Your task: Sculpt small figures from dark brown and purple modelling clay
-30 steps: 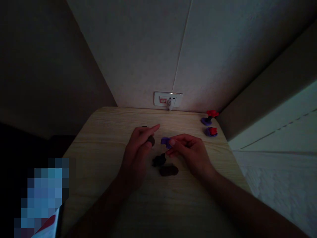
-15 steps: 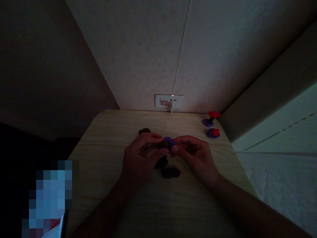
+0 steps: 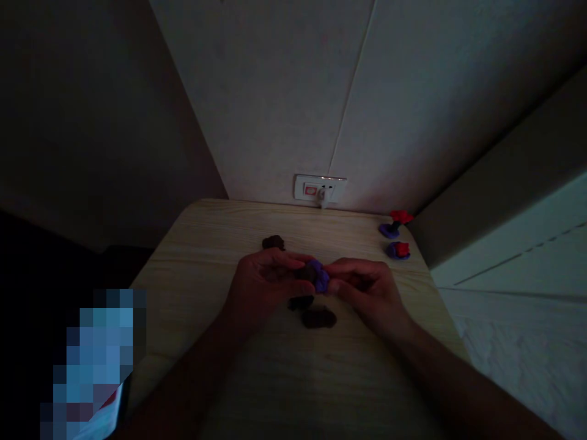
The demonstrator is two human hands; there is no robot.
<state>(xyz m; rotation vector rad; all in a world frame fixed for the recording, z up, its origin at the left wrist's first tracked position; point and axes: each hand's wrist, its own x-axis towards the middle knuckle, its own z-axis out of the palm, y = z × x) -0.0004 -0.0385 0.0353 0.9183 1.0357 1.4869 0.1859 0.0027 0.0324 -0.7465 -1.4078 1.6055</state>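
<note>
My left hand [image 3: 263,284] and my right hand [image 3: 364,287] meet above the middle of a light wooden table [image 3: 206,256]. Between their fingertips they pinch a purple clay piece [image 3: 320,276] pressed against a dark brown clay lump [image 3: 304,272]. Both hands have curled fingers closed on this joined clay. Just below the hands two dark brown clay pieces [image 3: 316,316] lie on the table. Another brown clay bit [image 3: 274,242] rests further back, left of the hands.
Two small clay figures, purple bases with red tops [image 3: 397,249], stand at the table's far right corner near the wall. A white wall socket [image 3: 320,187] sits at the table's back edge. The room is dim. A blurred patch covers the lower left.
A second ago the hands were apart, left with brown clay, right with purple clay. They came together and now press both pieces into one between the fingertips.
</note>
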